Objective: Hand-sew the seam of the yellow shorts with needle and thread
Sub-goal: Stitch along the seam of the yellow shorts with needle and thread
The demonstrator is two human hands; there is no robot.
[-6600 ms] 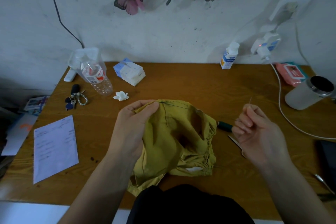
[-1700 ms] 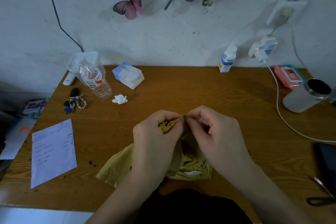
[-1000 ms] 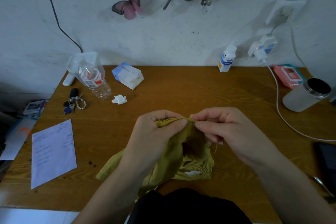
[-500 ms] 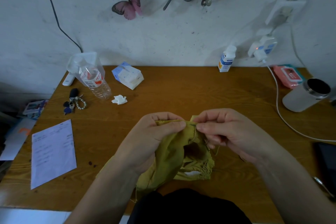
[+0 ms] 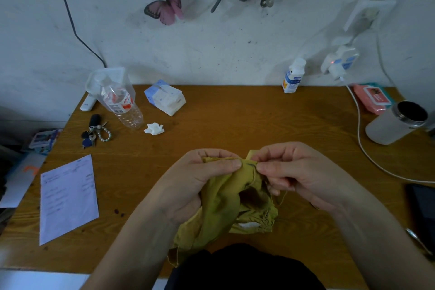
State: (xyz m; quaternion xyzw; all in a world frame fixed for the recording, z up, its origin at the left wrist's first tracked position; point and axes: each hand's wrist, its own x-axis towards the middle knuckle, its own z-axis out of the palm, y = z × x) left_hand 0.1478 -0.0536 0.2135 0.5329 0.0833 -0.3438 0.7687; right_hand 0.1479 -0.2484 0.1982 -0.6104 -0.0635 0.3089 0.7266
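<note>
Roughly level seam (image 5: 247, 164), shorts (image 5: 219, 209) hanging below

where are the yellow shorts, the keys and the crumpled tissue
yellow shorts (image 5: 221, 207), head view, on the loose fabric below the seam
keys (image 5: 90, 136), head view, on the middle of the bunch
crumpled tissue (image 5: 154, 128), head view, on its centre

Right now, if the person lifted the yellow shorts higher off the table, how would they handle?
Probably floppy: the yellow shorts sag in folds below where the left hand and right hand pinch them. Likely light, since fingertip pinches alone hold the top edge up. The lower end would probably trail limply.
</note>
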